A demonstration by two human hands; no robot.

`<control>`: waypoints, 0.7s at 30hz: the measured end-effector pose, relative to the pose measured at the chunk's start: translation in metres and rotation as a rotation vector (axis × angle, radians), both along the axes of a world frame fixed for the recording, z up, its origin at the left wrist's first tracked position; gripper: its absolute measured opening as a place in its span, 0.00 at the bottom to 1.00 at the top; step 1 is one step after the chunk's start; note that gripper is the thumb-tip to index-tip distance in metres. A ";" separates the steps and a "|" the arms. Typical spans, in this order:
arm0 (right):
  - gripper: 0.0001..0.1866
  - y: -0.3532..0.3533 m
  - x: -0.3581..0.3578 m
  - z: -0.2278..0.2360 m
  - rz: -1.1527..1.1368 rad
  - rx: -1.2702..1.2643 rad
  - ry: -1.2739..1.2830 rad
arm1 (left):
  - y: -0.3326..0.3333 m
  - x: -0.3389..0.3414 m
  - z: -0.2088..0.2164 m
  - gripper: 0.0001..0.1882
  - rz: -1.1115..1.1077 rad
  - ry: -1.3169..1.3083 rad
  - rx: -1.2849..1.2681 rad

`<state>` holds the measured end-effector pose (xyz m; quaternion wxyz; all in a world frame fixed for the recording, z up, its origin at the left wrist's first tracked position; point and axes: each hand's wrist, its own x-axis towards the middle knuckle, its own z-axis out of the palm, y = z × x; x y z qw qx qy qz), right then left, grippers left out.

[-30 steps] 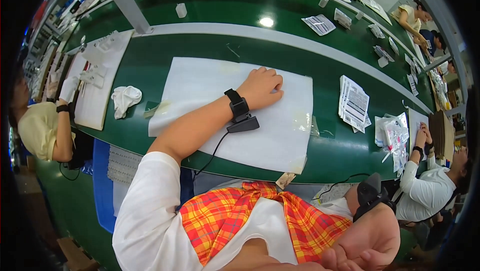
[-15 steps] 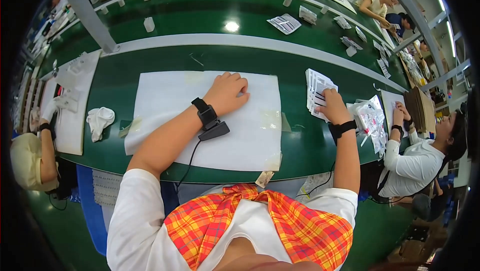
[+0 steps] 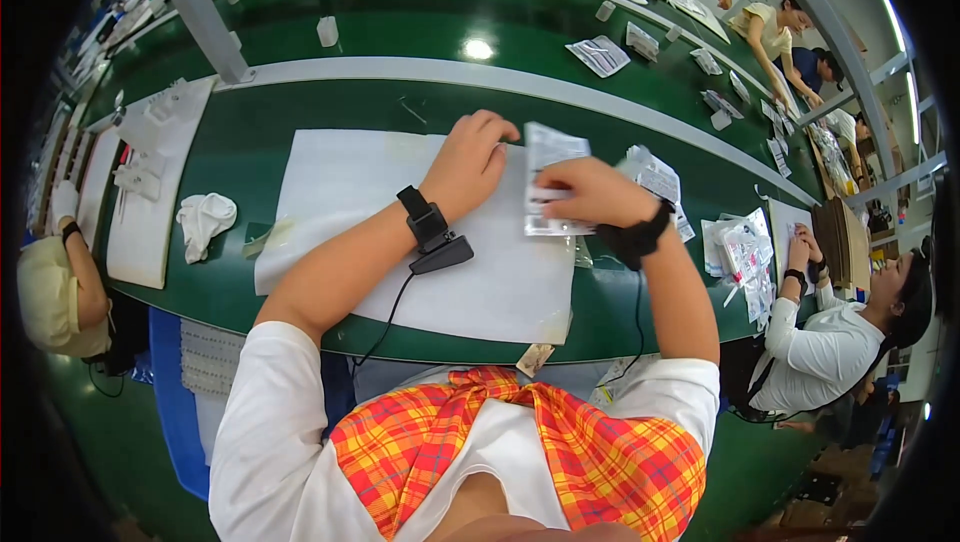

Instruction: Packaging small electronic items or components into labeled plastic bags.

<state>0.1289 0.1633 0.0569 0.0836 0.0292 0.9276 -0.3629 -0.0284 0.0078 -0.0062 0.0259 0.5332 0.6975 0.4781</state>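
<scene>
My right hand (image 3: 597, 192) grips a flat white printed packet (image 3: 555, 149) over the right edge of the white work sheet (image 3: 420, 282). Its thumb and fingers close on the packet's right side. My left hand (image 3: 468, 164) is above the sheet's upper part, holding nothing, its fingers half bent and apart, pointing toward the packet without touching it. Partly hidden behind my right wrist lies a pile of similar packets (image 3: 660, 180) on the green table.
Clear plastic bags with small contents (image 3: 745, 252) lie at the right. A crumpled white cloth (image 3: 206, 224) is left of the sheet. A grey metal rail (image 3: 430, 72) crosses beyond it, with more packets (image 3: 599, 56) past it. Co-workers sit on both sides.
My right hand has lifted a packet off the pile and carried it left to the sheet. My left hand has moved slightly up and right, its fingers stretching out more.
</scene>
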 end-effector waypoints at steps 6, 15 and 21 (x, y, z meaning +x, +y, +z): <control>0.18 -0.017 -0.039 -0.028 0.158 -0.037 -0.051 | 0.002 -0.007 0.011 0.16 -0.355 -0.196 -0.223; 0.17 -0.016 -0.023 -0.040 0.126 -0.173 -0.078 | 0.004 -0.019 -0.017 0.18 -0.446 0.095 -0.248; 0.20 -0.030 0.030 -0.041 0.180 0.066 0.132 | -0.002 -0.017 -0.015 0.30 -0.530 0.169 -0.454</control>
